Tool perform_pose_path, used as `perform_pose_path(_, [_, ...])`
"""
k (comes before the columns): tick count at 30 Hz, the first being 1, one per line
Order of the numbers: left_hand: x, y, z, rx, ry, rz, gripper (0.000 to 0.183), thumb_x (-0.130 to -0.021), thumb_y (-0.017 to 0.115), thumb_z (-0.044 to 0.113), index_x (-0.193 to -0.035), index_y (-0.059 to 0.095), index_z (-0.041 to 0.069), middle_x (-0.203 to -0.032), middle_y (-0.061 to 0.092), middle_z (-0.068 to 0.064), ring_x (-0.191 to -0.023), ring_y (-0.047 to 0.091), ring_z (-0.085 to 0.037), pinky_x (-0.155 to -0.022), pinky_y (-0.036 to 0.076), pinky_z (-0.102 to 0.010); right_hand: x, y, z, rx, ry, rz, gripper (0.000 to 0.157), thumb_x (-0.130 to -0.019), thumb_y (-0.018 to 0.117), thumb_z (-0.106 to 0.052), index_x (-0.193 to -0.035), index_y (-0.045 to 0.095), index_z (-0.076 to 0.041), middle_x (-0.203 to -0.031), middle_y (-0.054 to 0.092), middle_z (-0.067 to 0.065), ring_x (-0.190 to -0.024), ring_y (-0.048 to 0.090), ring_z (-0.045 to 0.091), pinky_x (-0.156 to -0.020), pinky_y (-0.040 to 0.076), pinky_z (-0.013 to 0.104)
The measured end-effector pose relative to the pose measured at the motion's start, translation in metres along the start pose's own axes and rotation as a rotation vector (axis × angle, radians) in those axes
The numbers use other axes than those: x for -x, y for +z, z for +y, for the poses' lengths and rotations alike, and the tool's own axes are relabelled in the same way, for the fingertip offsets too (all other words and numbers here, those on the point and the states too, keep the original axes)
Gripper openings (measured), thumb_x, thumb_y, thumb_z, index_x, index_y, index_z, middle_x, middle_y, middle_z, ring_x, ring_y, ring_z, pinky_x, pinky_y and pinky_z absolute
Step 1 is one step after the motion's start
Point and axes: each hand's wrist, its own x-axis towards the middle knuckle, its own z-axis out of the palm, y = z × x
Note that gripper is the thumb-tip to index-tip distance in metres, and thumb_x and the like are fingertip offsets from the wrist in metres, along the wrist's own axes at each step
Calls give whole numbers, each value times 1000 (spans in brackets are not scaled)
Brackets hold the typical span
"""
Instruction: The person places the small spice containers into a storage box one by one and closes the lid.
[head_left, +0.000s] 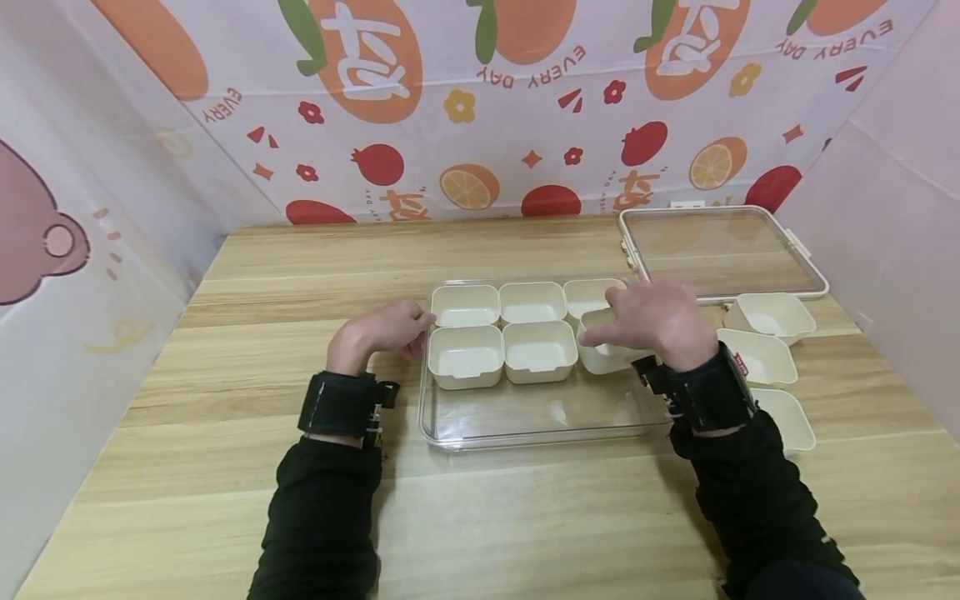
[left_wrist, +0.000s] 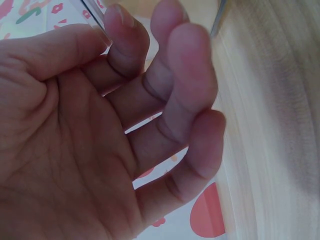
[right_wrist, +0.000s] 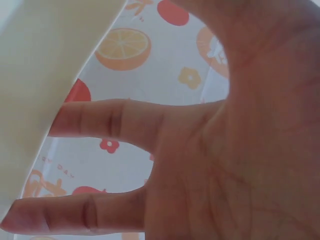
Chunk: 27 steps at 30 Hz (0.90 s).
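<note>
My left hand (head_left: 386, 327) is at the left side of a clear plastic tray (head_left: 525, 417), and its thumb and index finger pinch the tray's wall, with the other fingers loosely bent. My right hand (head_left: 660, 318) grips a small cream box (head_left: 606, 360) over the right part of the tray, tilted beside a front-row box (head_left: 540, 354). In the right wrist view the held box (right_wrist: 40, 60) fills the left side, with fingertips against its wall. Inside the tray, several matching boxes (head_left: 465, 307) stand in two rows toward the back.
A clear lid with a cream frame (head_left: 705, 254) lies at the back right of the wooden table (head_left: 225, 467). Along the tray's right side are three more cream boxes (head_left: 776, 321), one partly behind my right wrist. A fruit-print cloth (head_left: 480, 125) hangs behind the table.
</note>
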Motion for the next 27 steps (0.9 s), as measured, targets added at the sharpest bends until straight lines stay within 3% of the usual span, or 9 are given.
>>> perform_pose_path(5, [0, 0, 0, -8, -2, 2, 36, -99, 31, 19, -77, 52, 0, -77, 56, -14, -68, 57, -23, -73, 48, -41, -3, 5, -1, -3, -4, 3, 76, -77, 47, -67, -120, 51, -4, -116, 54, 19, -99, 51, 33, -75, 44, 55])
perform_pose_path(9, [0, 0, 0, 0, -1, 2, 36, -99, 31, 19, -77, 52, 0, -78, 56, -14, -69, 56, -23, -72, 48, -41, -6, 8, -3, 15, 2, -9, 80, -78, 44, -68, -124, 47, -3, -118, 53, 22, -101, 50, 36, -74, 45, 55])
perform_pose_path(15, [1, 0, 0, -4, 2, 4, 36, -99, 31, 18, -76, 52, 0, -77, 56, -13, -69, 56, -23, -72, 48, -41, -9, 14, -7, 49, 31, -6, 79, -77, 46, -67, -120, 48, -2, -103, 59, 19, -89, 54, 31, -68, 47, 52])
perform_pose_path(20, [1, -1, 1, -10, 13, 6, 36, -99, 31, 18, -75, 51, 0, -76, 55, -13, -69, 56, -23, -72, 48, -41, -10, 17, -9, 40, 39, 24, 75, -76, 49, -65, -117, 50, -2, -99, 59, 19, -90, 54, 31, -68, 47, 52])
perform_pose_path(27, [1, 0, 1, -18, 12, 5, 37, -99, 31, 18, -73, 51, 1, -76, 56, -13, -68, 56, -23, -71, 48, -40, -16, 24, -11, -28, -31, 68, 53, -81, 52, -49, -95, 57, 2, -74, 55, 11, -71, 51, 24, -62, 47, 40])
